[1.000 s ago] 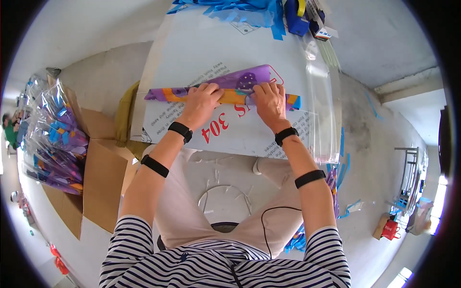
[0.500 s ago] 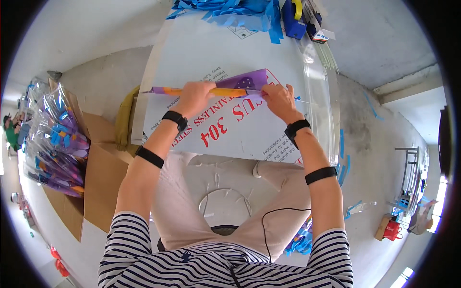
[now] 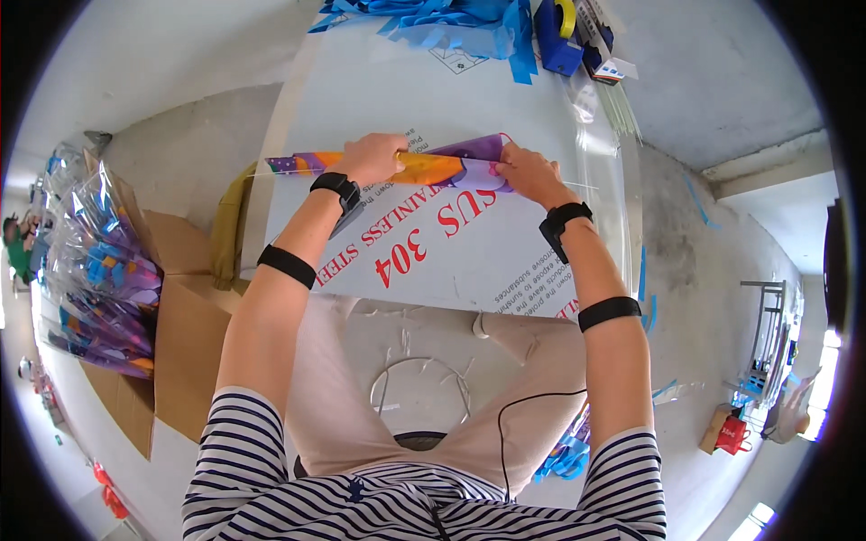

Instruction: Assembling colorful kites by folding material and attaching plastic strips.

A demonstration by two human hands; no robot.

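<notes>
A purple and orange printed sheet, partly rolled into a long narrow bundle, lies across the white board on the table. Thin pale ends, like those of a stick, jut from both sides of the bundle. My left hand is closed on its left-middle part, fingers curled over it. With thumb and fingers, my right hand pinches the right end. A flap of the purple sheet shows behind the bundle, between the hands. I cannot make out whether the sheet is fixed to the stick.
Blue strips are heaped at the table's far edge. Beside them stand a blue tape dispenser and a small box. Clear plastic film covers the right edge. A cardboard box with wrapped printed goods stands at left.
The bundle has turned to show a wider band of orange and purple print. My right hand has shifted slightly right, and my left hand has tilted over the bundle.
</notes>
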